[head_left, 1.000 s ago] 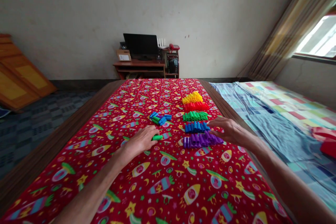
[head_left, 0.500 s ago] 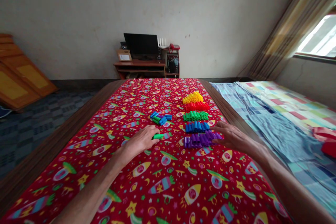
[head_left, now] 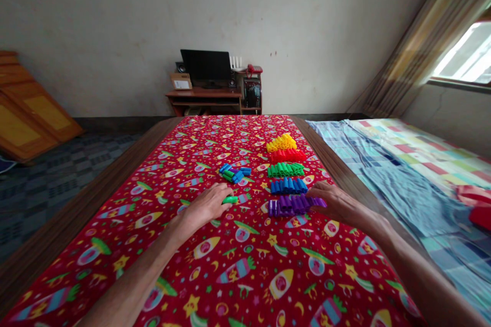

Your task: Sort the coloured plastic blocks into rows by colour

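Note:
In the head view my left hand (head_left: 210,201) is closed around a short green plastic tube (head_left: 230,200), whose end sticks out past the fingers. To the right, my right hand (head_left: 332,201) has its fingers and thumb on a purple tube (head_left: 318,203) at the right end of the purple row (head_left: 289,205). Beyond that row lie a blue row (head_left: 288,185), a green row (head_left: 286,169), a red row (head_left: 287,155) and a yellow stack (head_left: 282,142). A small loose pile of mixed blue, green and purple tubes (head_left: 235,173) rests past my left hand.
The tubes lie on a red patterned cloth (head_left: 245,245) over a brown wooden-edged table (head_left: 126,173). A bed (head_left: 406,163) with checked bedding adjoins on the right. At the far wall is a desk (head_left: 205,93) with a monitor (head_left: 207,68). A wooden cabinet (head_left: 34,107) stands left.
My right hand's fingers have come down and closed in on the purple tube at the row's right end. My left hand keeps the green tube in nearly the same place.

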### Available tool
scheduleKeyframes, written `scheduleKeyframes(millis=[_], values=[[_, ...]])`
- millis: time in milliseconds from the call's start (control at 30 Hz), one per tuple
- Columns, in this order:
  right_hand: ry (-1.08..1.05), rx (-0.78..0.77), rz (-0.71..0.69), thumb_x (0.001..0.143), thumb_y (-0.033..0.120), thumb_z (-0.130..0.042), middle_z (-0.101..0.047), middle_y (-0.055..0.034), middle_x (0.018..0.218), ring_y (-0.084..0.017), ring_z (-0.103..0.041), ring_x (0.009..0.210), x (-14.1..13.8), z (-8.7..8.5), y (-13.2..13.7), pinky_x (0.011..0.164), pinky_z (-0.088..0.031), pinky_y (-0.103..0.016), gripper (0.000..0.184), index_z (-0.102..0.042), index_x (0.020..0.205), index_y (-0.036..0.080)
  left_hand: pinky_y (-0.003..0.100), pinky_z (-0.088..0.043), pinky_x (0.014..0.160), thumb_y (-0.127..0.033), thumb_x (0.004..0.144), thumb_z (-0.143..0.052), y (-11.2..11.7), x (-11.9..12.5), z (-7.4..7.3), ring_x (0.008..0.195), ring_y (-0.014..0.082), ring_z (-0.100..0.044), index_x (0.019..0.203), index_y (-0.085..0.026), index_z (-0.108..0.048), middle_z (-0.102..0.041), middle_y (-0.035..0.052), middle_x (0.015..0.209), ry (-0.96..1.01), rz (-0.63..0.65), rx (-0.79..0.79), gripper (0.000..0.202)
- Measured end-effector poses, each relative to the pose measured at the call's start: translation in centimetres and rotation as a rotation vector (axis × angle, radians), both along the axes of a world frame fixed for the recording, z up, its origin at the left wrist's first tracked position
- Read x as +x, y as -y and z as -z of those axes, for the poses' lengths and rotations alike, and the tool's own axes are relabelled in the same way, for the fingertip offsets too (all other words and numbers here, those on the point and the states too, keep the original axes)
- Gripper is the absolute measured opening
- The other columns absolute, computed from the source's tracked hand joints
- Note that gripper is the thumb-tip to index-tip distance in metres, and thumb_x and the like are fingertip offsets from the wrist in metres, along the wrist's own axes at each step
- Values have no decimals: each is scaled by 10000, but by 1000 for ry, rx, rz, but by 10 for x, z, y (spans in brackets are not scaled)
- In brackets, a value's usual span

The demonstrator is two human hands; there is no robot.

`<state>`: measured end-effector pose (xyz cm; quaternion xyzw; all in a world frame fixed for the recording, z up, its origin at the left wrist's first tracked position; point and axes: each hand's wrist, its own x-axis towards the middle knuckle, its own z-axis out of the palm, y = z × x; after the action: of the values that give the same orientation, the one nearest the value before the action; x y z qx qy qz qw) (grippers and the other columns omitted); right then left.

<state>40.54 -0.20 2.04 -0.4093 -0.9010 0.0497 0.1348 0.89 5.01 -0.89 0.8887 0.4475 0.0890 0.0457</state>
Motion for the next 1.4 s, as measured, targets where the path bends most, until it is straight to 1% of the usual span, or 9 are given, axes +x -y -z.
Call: scheduleKeyframes(millis=[233, 433, 533, 600, 733, 867, 1133, 1300, 1400], values=[[-52, 7, -33, 920, 279, -578, -615, -90, 1035, -185, -620, 897, 3, 4, 1, 787, -517, -333, 217, -596, 1124, 208, 352, -493, 949, -205, 837, -633, 3, -3, 1, 1051, 242, -625, 1028, -214, -652, -669, 77, 1072, 74, 33, 59, 192], [-93, 75, -17, 955, 292, -527, -628, -89, 945, -170, -622, 797, -11, -27, 10, 687, -507, -291, 192, -616, 1084, 180, 355, -514, 898, -183, 794, -688, -5, 2, -3, 973, 242, -648, 920, -178, -683, -690, 91, 986, 163, 56, 54, 127], [-179, 141, -44, 977, 266, -485, -645, -78, 880, -153, -616, 748, -29, -42, 10, 666, -493, -278, 185, -639, 1011, 170, 333, -525, 855, -281, 794, -710, -3, 17, -15, 902, 224, -664, 845, -190, -706, -706, 65, 897, 408, 29, 8, 104], [-225, 172, -66, 985, 246, -463, -654, -73, 851, -148, -617, 730, -48, -48, 9, 652, -494, -273, 204, -651, 994, 168, 323, -542, 805, -407, 775, -725, 5, 31, -23, 845, 219, -677, 858, -194, -721, -715, 50, 860, 650, -52, -123, 229], [-293, 205, -136, 973, 272, -494, -662, -117, 1026, -198, -636, 899, -94, -48, 6, 743, -535, -330, 250, -610, 1175, 181, 324, -572, 678, -583, 732, -712, 29, 60, -28, 693, 198, -683, 984, -156, -701, -715, 44, 790, 1120, -240, -647, 496], [-203, 216, -115, 916, 336, -598, -624, -139, 1097, -256, -596, 972, -131, -40, 3, 788, -536, -414, 405, -524, 1291, 201, 343, -579, 764, -597, 702, -731, 45, 77, -24, 805, 210, -699, 1043, -156, -686, -733, 58, 897, 1314, -185, -892, 559], [-175, 255, -108, 902, 228, -595, -658, -133, 1024, -235, -616, 903, -140, -36, -12, 769, -524, -370, 290, -552, 1181, 160, 377, -579, 791, -591, 843, -591, 48, 76, -27, 869, 240, -710, 1141, -169, -630, -727, 76, 999, 1250, -90, -782, 518], [-256, 264, 87, 851, 138, -566, -697, -126, 1035, -215, -664, 915, -84, -47, -56, 798, -520, -324, 363, -570, 1214, 132, 371, -510, 927, -427, 953, -473, 29, 45, -32, 966, 242, -679, 1039, -196, -685, -726, 82, 1023, 591, 13, -178, 325], [-148, 178, 128, 823, 169, -587, -721, -118, 996, -211, -679, 861, -45, -49, -89, 770, -522, -321, 375, -609, 1196, 132, 384, -448, 1021, -360, 930, -512, 14, 13, -27, 1128, 261, -616, 1137, -199, -656, -690, 99, 1169, 245, 7, -11, 299]])
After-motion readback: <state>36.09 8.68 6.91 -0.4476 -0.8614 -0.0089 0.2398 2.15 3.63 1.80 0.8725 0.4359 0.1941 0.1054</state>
